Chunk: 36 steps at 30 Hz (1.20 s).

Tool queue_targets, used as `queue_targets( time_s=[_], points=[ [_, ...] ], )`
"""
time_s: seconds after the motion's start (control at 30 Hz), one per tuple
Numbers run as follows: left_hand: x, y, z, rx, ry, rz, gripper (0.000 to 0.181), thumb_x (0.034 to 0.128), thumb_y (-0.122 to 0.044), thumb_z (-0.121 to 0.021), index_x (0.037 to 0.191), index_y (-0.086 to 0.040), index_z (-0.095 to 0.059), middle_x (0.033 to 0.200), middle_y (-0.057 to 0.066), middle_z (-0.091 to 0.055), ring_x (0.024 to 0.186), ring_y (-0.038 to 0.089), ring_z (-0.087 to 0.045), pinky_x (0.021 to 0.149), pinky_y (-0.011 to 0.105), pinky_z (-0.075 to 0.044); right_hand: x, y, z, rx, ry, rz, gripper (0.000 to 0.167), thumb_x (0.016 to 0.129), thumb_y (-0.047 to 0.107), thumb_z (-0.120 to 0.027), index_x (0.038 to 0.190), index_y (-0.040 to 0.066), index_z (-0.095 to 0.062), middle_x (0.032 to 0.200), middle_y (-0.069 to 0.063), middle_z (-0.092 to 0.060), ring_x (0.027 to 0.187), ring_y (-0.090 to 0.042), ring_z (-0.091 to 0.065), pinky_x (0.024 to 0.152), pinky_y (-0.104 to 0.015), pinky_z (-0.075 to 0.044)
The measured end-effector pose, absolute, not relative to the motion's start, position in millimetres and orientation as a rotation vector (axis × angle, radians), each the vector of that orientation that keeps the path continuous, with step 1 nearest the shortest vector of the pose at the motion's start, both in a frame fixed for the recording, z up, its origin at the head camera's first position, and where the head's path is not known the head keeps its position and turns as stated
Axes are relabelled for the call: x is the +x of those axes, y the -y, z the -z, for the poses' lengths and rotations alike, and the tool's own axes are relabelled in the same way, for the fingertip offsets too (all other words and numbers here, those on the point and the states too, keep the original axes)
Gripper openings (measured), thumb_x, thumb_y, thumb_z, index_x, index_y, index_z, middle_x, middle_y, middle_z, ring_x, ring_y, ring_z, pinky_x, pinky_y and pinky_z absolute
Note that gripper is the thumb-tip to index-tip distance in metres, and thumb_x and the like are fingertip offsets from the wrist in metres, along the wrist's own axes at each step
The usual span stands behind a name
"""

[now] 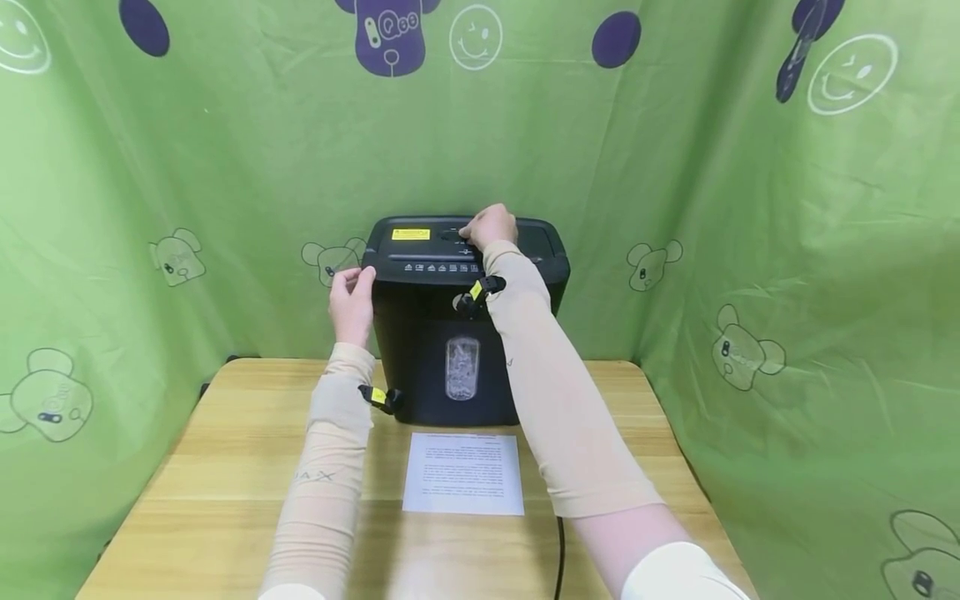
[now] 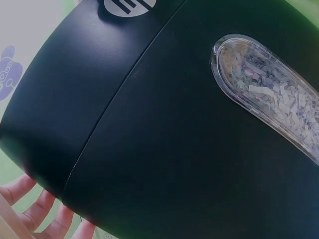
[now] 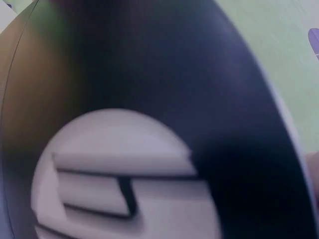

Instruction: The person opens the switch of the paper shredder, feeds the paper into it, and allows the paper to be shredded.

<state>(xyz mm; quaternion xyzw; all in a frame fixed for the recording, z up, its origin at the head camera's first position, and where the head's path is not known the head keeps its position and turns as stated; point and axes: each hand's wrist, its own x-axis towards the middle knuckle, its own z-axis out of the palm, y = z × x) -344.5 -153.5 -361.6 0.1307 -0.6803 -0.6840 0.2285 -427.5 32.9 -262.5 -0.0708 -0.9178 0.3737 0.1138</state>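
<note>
A black paper shredder stands at the back of the table, with a clear window showing shredded paper inside. My left hand touches the upper left side of the shredder, its fingers loosely bent along the edge. Over the top panel, my right hand has bent fingers, with the fingertips down by the control area at the middle. What lies under those fingertips is hidden. In the right wrist view, a blurred round logo on the shredder's front fills much of the picture.
A printed sheet of paper lies on the wooden table in front of the shredder. A black cord runs down near my right forearm. Green patterned cloth hangs behind and on both sides.
</note>
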Motion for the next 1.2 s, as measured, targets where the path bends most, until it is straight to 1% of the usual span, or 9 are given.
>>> queue_targets(
  time_s=[0.1,0.17,0.43,0.77,0.9,0.97,1.07,1.13,1.2],
  points=[
    [-345,153,362,0.368,1.879,1.888,0.045,0.0912,-0.038,-0.061,0.125,-0.009,-0.056,0.125,0.013,-0.060,0.114,0.025,-0.054,0.103,0.039,-0.043,-428,-33,263,-0.202,2.712,-1.051,0.020,0.081,0.024,-0.078,0.098,0.013,-0.078,0.108,-0.006,-0.075,0.111,-0.029,-0.064,0.100,-0.035,-0.048],
    [-346,152,361,0.362,1.880,1.890,0.045,0.0914,-0.038,-0.060,0.125,-0.009,-0.056,0.125,0.013,-0.059,0.114,0.025,-0.054,0.103,0.039,-0.043,-428,-34,263,-0.196,2.707,-1.028,0.020,0.081,0.025,-0.078,0.098,0.013,-0.078,0.110,-0.006,-0.074,0.112,-0.029,-0.063,0.099,-0.035,-0.048],
    [-345,149,361,0.358,1.890,1.904,0.045,0.0921,-0.038,-0.060,0.126,-0.008,-0.055,0.127,0.014,-0.059,0.115,0.027,-0.054,0.104,0.040,-0.043,-429,-41,264,-0.163,2.701,-1.020,0.017,0.082,0.020,-0.077,0.094,0.009,-0.078,0.097,-0.007,-0.077,0.109,-0.027,-0.065,0.099,-0.034,-0.048],
    [-343,150,358,0.348,1.862,1.908,0.045,0.0913,-0.037,-0.062,0.125,-0.008,-0.056,0.126,0.014,-0.059,0.116,0.027,-0.054,0.105,0.040,-0.043,-428,-42,262,-0.146,2.719,-1.015,0.019,0.083,0.021,-0.075,0.096,0.008,-0.078,0.096,-0.007,-0.077,0.106,-0.025,-0.066,0.097,-0.033,-0.049],
    [-343,149,356,0.341,1.862,1.912,0.044,0.0913,-0.037,-0.062,0.125,-0.008,-0.056,0.126,0.013,-0.060,0.116,0.026,-0.054,0.105,0.040,-0.043,-427,-44,259,-0.139,2.714,-1.042,0.020,0.083,0.020,-0.076,0.098,0.008,-0.077,0.096,-0.008,-0.077,0.102,-0.023,-0.068,0.097,-0.033,-0.049],
    [-344,148,356,0.337,1.864,1.911,0.044,0.0914,-0.037,-0.062,0.125,-0.008,-0.056,0.126,0.013,-0.060,0.116,0.025,-0.054,0.105,0.039,-0.043,-427,-45,259,-0.130,2.712,-1.054,0.020,0.083,0.020,-0.076,0.099,0.008,-0.077,0.096,-0.008,-0.076,0.099,-0.022,-0.069,0.097,-0.032,-0.048],
    [-345,148,357,0.337,1.860,1.910,0.044,0.0914,-0.036,-0.062,0.125,-0.008,-0.056,0.126,0.013,-0.060,0.116,0.026,-0.054,0.105,0.039,-0.043,-428,-47,259,-0.105,2.708,-1.096,0.020,0.083,0.019,-0.075,0.099,0.007,-0.077,0.095,-0.009,-0.076,0.090,-0.020,-0.071,0.095,-0.029,-0.049],
    [-346,149,358,0.338,1.856,1.911,0.044,0.0915,-0.036,-0.062,0.125,-0.008,-0.056,0.125,0.013,-0.060,0.115,0.026,-0.054,0.104,0.039,-0.043,-430,-50,259,-0.088,2.704,-1.146,0.020,0.083,0.018,-0.075,0.098,0.005,-0.077,0.082,-0.007,-0.076,0.079,-0.017,-0.069,0.087,-0.025,-0.050],
    [-346,149,358,0.342,1.853,1.910,0.044,0.0914,-0.037,-0.062,0.124,-0.008,-0.057,0.125,0.013,-0.060,0.115,0.026,-0.054,0.104,0.039,-0.043,-434,-52,258,-0.088,2.703,-1.225,0.021,0.083,0.018,-0.075,0.098,0.004,-0.076,0.067,-0.001,-0.072,0.065,-0.012,-0.063,0.074,-0.022,-0.050]
  ],
)
